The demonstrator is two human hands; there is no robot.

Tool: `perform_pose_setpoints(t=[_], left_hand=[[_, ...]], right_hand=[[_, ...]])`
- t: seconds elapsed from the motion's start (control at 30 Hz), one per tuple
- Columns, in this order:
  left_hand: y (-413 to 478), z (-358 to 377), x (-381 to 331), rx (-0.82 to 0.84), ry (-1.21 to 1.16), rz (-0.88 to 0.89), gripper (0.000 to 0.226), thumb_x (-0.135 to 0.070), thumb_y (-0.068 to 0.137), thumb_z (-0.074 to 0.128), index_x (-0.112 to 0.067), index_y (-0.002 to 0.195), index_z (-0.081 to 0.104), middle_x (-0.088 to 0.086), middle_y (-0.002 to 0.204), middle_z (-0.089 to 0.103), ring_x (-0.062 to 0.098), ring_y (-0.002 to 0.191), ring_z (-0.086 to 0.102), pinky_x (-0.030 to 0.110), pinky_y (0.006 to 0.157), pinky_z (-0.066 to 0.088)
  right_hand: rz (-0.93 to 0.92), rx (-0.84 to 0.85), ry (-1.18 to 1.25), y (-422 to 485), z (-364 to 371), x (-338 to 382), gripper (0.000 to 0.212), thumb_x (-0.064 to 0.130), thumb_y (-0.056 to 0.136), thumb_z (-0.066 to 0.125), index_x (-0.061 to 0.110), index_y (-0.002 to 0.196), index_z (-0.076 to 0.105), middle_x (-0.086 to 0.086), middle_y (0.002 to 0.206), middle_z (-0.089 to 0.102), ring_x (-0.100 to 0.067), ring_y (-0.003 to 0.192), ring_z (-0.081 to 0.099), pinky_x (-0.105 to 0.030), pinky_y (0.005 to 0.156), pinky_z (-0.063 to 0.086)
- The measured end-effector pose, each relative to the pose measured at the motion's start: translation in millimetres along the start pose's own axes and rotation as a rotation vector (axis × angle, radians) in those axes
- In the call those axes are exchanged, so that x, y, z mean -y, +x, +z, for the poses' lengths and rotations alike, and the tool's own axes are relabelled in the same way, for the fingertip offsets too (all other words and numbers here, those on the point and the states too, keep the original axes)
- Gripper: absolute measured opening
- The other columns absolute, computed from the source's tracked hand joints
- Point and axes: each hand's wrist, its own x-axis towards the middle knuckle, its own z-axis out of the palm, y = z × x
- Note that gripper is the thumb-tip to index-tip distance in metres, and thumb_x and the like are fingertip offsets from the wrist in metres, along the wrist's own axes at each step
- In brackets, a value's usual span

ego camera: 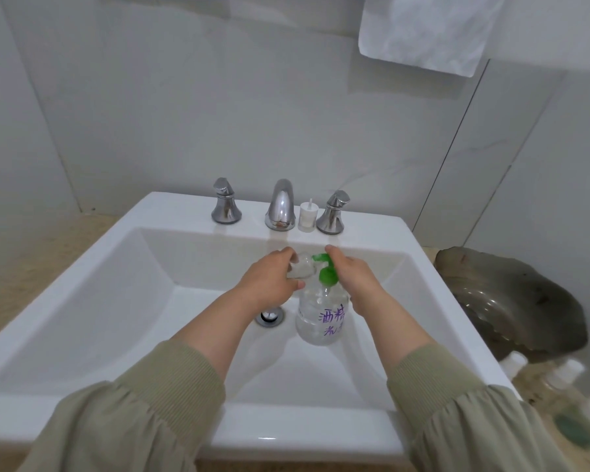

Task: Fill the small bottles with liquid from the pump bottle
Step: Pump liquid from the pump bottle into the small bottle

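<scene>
A clear pump bottle [321, 315] with a green pump head [326, 270] and purple writing stands in the white sink [150, 267], right of the drain. My left hand [269, 282] grips a small clear bottle [302, 269] held tilted at the green spout. My right hand [353, 277] lies over the pump head, fingers reaching the green nozzle. A white cap with a thin tube [308, 216] stands on the sink's back ledge between the faucet and the right handle.
A chrome faucet [280, 206] and two handles [225, 206] [332, 212] line the back ledge. The drain [270, 316] sits mid-basin. A dark shell-shaped dish [511, 301] and several small white-capped bottles [539, 373] lie on the counter at right. A towel [430, 28] hangs above.
</scene>
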Motion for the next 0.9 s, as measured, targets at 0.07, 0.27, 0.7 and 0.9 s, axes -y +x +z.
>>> perform_pose_setpoints(t=[0.07, 0.27, 0.7, 0.9], left_hand=[[-0.1, 1.1, 0.7, 0.009, 0.0, -0.007, 0.039, -0.024, 0.088, 0.062, -0.014, 0.121, 0.046, 0.004, 0.122, 0.053, 0.02, 0.102, 0.055, 0.03, 0.087, 0.042], [-2.2, 6.0, 2.4, 0.059, 0.006, -0.022, 0.038, -0.025, 0.087, 0.063, -0.014, 0.119, 0.046, 0.005, 0.122, 0.053, 0.023, 0.106, 0.055, 0.037, 0.093, 0.044], [0.0, -0.3, 2.4, -0.004, -0.027, 0.007, 0.038, -0.024, 0.087, 0.063, -0.015, 0.119, 0.047, 0.005, 0.119, 0.053, 0.019, 0.097, 0.053, 0.03, 0.087, 0.043], [-1.7, 5.1, 4.6, 0.035, 0.018, -0.005, 0.042, -0.026, 0.086, 0.064, -0.014, 0.121, 0.045, 0.006, 0.123, 0.053, 0.022, 0.106, 0.054, 0.034, 0.091, 0.044]], right_hand=[[0.034, 0.021, -0.015, -0.7, -1.2, -1.4, 0.051, 0.049, 0.092, 0.046, 0.007, 0.118, 0.056, -0.007, 0.106, 0.052, -0.021, 0.093, 0.044, -0.031, 0.083, 0.033], [0.09, 0.04, -0.037, -3.3, -3.7, -4.6, 0.06, 0.053, 0.09, 0.048, 0.006, 0.127, 0.052, -0.008, 0.114, 0.049, -0.028, 0.115, 0.047, -0.031, 0.083, 0.031], [-0.068, -0.033, 0.02, -0.5, -2.3, -1.9, 0.034, 0.041, 0.092, 0.052, 0.009, 0.1, 0.058, -0.007, 0.096, 0.058, -0.019, 0.088, 0.052, -0.026, 0.08, 0.038], [-0.015, -0.008, -0.112, 0.8, -3.6, -3.3, 0.053, 0.048, 0.091, 0.05, 0.001, 0.113, 0.059, -0.011, 0.11, 0.058, -0.022, 0.092, 0.048, -0.027, 0.081, 0.035]])
